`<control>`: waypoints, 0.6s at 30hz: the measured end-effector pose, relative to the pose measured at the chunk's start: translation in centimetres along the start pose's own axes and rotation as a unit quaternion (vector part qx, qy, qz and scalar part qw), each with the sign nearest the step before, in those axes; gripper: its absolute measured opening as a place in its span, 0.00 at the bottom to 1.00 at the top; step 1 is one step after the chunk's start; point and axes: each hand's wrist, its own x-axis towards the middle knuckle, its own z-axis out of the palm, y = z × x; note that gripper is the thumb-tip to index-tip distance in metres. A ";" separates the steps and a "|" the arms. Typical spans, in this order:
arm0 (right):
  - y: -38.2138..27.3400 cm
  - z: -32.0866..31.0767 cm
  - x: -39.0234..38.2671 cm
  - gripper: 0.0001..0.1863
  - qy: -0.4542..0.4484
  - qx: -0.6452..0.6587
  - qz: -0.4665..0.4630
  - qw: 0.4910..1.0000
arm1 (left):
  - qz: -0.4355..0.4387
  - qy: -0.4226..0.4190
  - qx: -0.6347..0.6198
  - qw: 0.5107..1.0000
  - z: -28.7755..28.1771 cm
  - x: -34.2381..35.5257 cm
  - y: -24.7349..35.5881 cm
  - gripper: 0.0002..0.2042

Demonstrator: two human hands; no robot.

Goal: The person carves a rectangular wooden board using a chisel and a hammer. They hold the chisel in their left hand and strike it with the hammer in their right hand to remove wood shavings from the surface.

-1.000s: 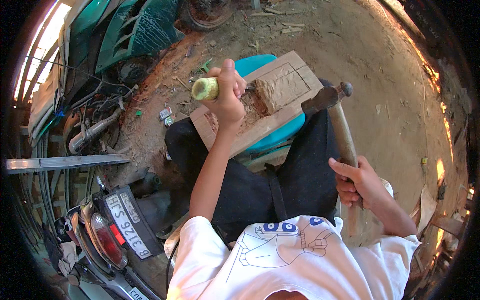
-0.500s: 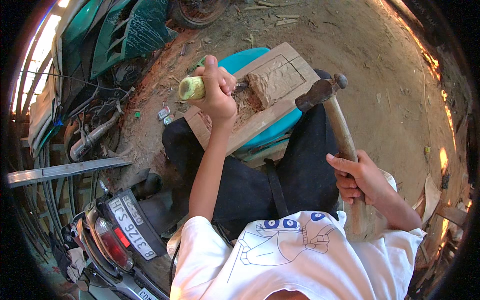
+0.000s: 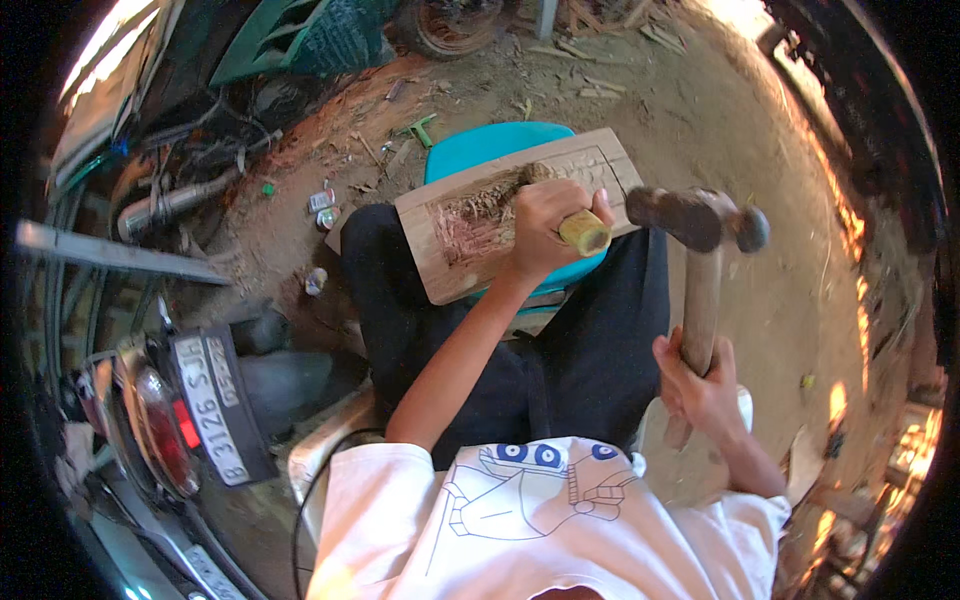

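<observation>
A wooden board (image 3: 422, 236) with a carved, roughened hollow and pencil lines lies over a teal plastic stool (image 3: 508, 138) between my knees. My left hand (image 3: 541, 222) is closed around a chisel (image 3: 585, 234) above the board's middle. The yellow-green handle end points toward me and to the right; the blade is hidden by my hand. On the right, my right hand (image 3: 706, 392) grips the wooden handle of a ball-peen hammer (image 3: 702, 300). The hammer's dark head is raised beside the board's right end, apart from the chisel.
A parked motorcycle's tail light (image 3: 165, 430) and plate stand at lower left. Green motorcycle fairing (image 3: 310, 40) and a metal bar (image 3: 120, 252) lie farther left. Wood scraps (image 3: 600, 85) and small litter (image 3: 322, 205) dot the dirt floor (image 3: 780, 300).
My left hand has moved right across the board, and the chisel's handle now points right toward me instead of left. The board has turned slightly. My right hand still holds the hammer up.
</observation>
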 end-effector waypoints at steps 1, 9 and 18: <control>0.3 0.2 -0.4 0.17 0.012 -0.001 -0.022 1.000 | 0.003 -0.004 0.001 1.000 -0.1 -0.3 -0.2 0.14; 4.4 -0.1 -1.5 0.15 0.102 -0.114 -0.219 0.964 | 0.013 -0.019 -0.076 0.997 -0.4 -0.6 -0.1 0.11; 6.0 -1.2 0.3 0.15 0.167 -0.406 -0.288 0.851 | -0.034 -0.033 -0.117 0.992 -0.1 -1.4 -1.3 0.09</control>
